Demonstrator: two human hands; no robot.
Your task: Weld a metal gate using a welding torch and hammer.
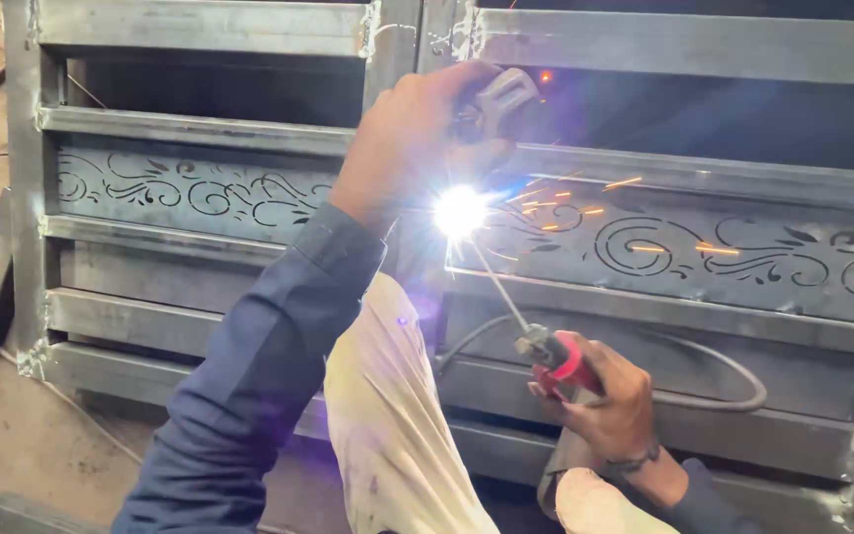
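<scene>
Blinding white arc glare (461, 211) flares mid-frame, casting violet haze; surroundings evenly lit.

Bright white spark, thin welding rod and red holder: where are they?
Bright white spark (460, 211), head view, its glowing middle.
Thin metal welding rod (498, 287), head view, mid-length.
Red electrode holder (567, 362), head view, red grip in the right hand (613, 400).
</scene>
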